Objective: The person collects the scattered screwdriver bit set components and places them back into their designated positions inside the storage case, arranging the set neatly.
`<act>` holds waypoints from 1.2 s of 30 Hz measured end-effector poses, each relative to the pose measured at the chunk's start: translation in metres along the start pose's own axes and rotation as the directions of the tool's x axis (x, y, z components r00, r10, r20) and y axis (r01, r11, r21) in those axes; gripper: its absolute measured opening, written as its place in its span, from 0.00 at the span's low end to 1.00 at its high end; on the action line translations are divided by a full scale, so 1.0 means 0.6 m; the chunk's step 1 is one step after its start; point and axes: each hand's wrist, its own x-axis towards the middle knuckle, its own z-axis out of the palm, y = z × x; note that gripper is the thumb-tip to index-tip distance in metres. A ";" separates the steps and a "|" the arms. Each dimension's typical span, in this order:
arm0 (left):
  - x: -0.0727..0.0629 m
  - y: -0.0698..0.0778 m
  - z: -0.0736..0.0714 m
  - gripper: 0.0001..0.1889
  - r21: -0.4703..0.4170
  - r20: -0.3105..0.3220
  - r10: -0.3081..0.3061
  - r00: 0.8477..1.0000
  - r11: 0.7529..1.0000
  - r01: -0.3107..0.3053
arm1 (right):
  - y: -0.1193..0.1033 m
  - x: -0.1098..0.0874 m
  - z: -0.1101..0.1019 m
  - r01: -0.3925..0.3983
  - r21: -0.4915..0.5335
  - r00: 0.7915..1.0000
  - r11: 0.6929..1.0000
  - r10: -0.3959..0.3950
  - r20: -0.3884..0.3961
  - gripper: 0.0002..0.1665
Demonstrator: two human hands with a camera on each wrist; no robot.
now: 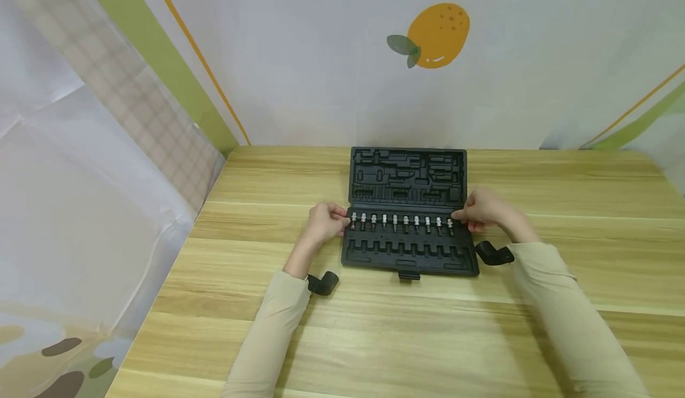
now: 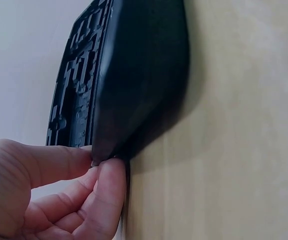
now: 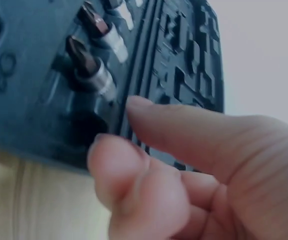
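A black molded case [image 1: 409, 261] lies open on the table with its lid [image 1: 408, 178] folded back. A row of several silver bit sockets [image 1: 406, 222] stands in the base, their dark tips showing close up in the right wrist view. My left hand [image 1: 323, 222] pinches the case's left edge, thumb above and index finger against its lower side, as the left wrist view shows. At the right edge my right hand [image 1: 484, 209] has its thumb over the top, close by the endmost bit socket [image 3: 91, 72], with curled fingers beside the rim.
The wooden table [image 1: 396, 332] extends around the case. A fabric backdrop with a printed orange fruit [image 1: 441, 35] rises behind its far edge. White cloth [image 1: 91, 207] hangs at the left. Black curved wrist pieces [image 1: 323, 283] stick out from both sleeves.
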 end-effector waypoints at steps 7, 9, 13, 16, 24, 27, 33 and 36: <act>0.002 -0.002 0.001 0.06 -0.007 0.001 0.001 1.000 1.000 -0.001 | 0.013 -0.013 -0.011 0.022 0.018 0.999 1.000 -0.021 -0.045 0.19; 0.003 -0.002 0.001 0.07 -0.007 0.002 0.000 1.000 1.000 0.000 | 0.016 -0.017 -0.013 0.020 0.021 0.999 1.000 -0.019 -0.049 0.19; 0.002 -0.001 0.002 0.07 -0.006 0.001 -0.002 1.000 1.000 0.002 | 0.022 -0.022 -0.016 0.021 0.019 0.998 1.000 -0.020 -0.063 0.18; 0.002 -0.001 0.002 0.06 0.000 -0.003 -0.001 1.000 1.000 0.001 | 0.027 -0.027 -0.018 0.028 0.009 0.997 1.000 -0.027 -0.078 0.18; -0.001 0.001 0.000 0.07 -0.001 0.007 -0.002 1.000 1.000 0.002 | 0.042 -0.042 -0.030 -0.007 0.034 0.997 0.999 0.010 -0.075 0.17; -0.001 0.001 -0.001 0.08 -0.003 0.009 -0.004 1.000 1.000 0.004 | 0.050 -0.047 -0.035 -0.015 0.048 0.997 0.999 0.018 -0.072 0.17; 0.000 0.000 0.000 0.07 -0.001 0.004 -0.003 1.000 1.000 0.003 | 0.072 -0.057 -0.044 -0.026 0.071 0.997 0.997 0.031 -0.075 0.17; 0.000 0.000 0.001 0.06 0.002 0.001 -0.003 1.000 1.000 0.003 | 0.084 -0.062 -0.048 -0.038 0.079 0.996 0.996 0.044 -0.076 0.17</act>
